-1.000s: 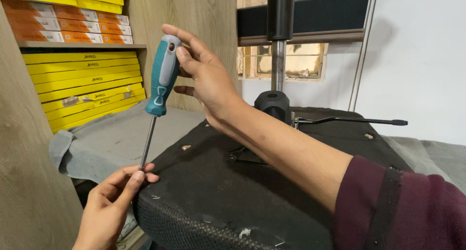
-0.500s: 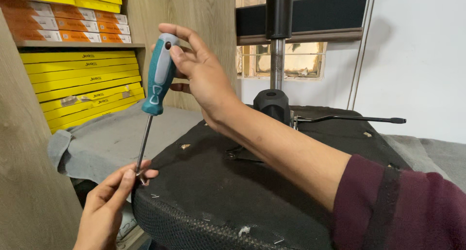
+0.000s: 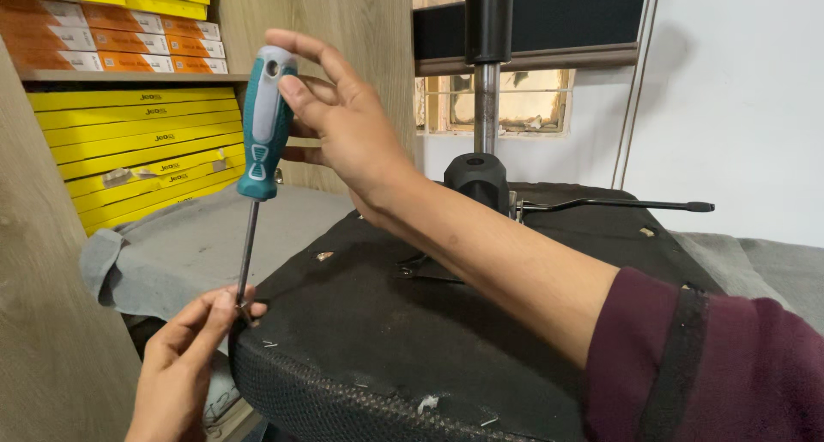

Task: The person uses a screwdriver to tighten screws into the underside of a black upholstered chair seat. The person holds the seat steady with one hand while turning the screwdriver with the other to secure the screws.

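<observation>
Overturned office-chair seat, black fabric underside (image 3: pixel 412 339), lies on a grey cloth-covered bench (image 3: pixel 180 245). A black column with a chrome shaft (image 3: pixel 486 107) stands up from the seat's middle; a thin black lever (image 3: pixel 618 204) runs out from it to the right. Mesh edge of the seat faces the viewer, with a few pale scraps on it.

Behind, wooden shelving holds stacked flat yellow boxes (image 3: pixel 129 142) and orange boxes (image 3: pixel 112 43) above them.

Right hand (image 3: pixel 348 129), arm in a dark maroon sleeve, reaches across the seat: fingers curled loosely round the top of a teal-and-grey-handled screwdriver (image 3: pixel 262 124), thumb against the handle. The screwdriver stands nearly upright, steel shaft pointing down to the seat's near left edge.

Left hand (image 3: pixel 184 356) comes up from below: thumb and forefinger pinched together at the shaft's tip, right at the seat edge. What sits between them is too small to tell.
</observation>
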